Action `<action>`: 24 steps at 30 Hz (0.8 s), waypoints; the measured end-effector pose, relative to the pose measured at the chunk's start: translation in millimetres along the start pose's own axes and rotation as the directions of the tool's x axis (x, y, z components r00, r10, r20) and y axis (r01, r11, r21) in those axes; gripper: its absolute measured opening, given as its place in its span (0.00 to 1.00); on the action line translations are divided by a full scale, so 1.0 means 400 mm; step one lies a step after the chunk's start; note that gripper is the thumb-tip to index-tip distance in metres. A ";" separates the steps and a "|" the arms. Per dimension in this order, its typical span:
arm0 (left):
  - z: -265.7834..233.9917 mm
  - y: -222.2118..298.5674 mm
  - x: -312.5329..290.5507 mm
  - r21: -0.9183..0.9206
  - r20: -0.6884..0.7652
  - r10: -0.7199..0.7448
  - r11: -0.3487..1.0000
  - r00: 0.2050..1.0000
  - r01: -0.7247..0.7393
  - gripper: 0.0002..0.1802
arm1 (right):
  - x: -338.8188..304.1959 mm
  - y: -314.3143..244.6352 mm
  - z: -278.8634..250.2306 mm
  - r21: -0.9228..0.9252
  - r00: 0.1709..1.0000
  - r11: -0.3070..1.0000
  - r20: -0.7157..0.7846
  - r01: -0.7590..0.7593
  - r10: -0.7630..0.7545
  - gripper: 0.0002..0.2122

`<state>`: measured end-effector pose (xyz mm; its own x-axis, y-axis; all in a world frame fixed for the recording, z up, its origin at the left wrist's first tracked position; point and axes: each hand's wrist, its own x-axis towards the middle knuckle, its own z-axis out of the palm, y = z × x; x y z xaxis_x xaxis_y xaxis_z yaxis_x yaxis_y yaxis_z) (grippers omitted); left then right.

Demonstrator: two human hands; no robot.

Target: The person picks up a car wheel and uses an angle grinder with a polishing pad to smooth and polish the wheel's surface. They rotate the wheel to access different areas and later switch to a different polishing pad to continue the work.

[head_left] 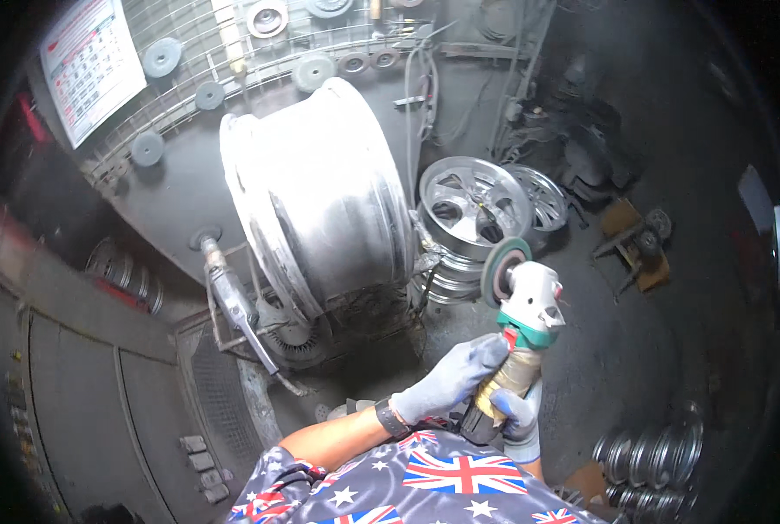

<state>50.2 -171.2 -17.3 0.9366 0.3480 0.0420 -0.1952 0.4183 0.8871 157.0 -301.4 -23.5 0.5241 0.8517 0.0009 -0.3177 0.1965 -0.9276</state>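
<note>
Head view: large bare wheel rim [329, 192] set up on its side, barrel facing up, ahead of the wearer; use it as the landmark. Angle grinder [529, 301] is in front and to the right of the rim, held upright near the chest, disc [497, 271] end up. Disc and rim are well apart, no contact now. Spinning or stopped: cannot tell.

Left hand [451, 380], gloved: fingers bent over the grinder's neck, next to the red switch [510, 338]; whether it's pressed, can't tell. Right hand [519, 415], gloved: fingers curled round the taped body lower down, gripping it; part of that hand is hidden behind the tool.

Progress, judging from this one moment: tool is in hand, rim is in position, so set-up looks done. Barrel's upper face is very bright and looks fairly even; glare hides the finer surface, so no telling whether it's finished. The near-left lip looks rougher and patchier, probably the part with more left. Underside of the rim is in shadow, unreadable.

Right of the rim: spoked wheel [473, 205] on top of a stack, looks shiny; its stage is unclear. Left of the rim: grey long-handled tool [233, 293], no hand on it.
</note>
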 end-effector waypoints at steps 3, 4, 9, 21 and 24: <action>0.011 -0.048 0.015 -0.051 -0.001 -0.029 0.998 1.000 0.029 0.34 | -0.011 0.019 -0.058 -0.002 0.999 0.999 -0.003 -0.035 0.035 0.40; 0.025 -0.044 0.022 -0.073 0.007 -0.074 0.995 0.997 0.074 0.34 | -0.013 0.029 -0.056 0.109 0.999 0.994 -0.039 0.023 -0.019 0.40; 0.037 -0.032 0.050 0.274 -0.093 -0.088 0.955 0.992 0.111 0.34 | -0.004 0.095 -0.140 0.233 0.995 0.971 -0.068 -0.053 0.071 0.38; 0.165 -0.051 0.130 0.535 -0.393 0.103 0.833 0.914 0.137 0.30 | 0.055 0.015 -0.203 0.333 0.971 0.927 0.215 -0.170 0.100 0.39; 0.175 -0.038 0.141 0.541 -0.375 0.044 0.821 0.926 0.180 0.32 | 0.057 0.006 -0.220 0.337 0.967 0.923 0.231 -0.186 0.110 0.40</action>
<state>126.4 -216.8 3.9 0.7493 0.6555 -0.0946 0.1662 -0.0479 0.9849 237.7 -324.3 -58.4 0.2889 0.9572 -0.0150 -0.6569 0.1868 -0.7305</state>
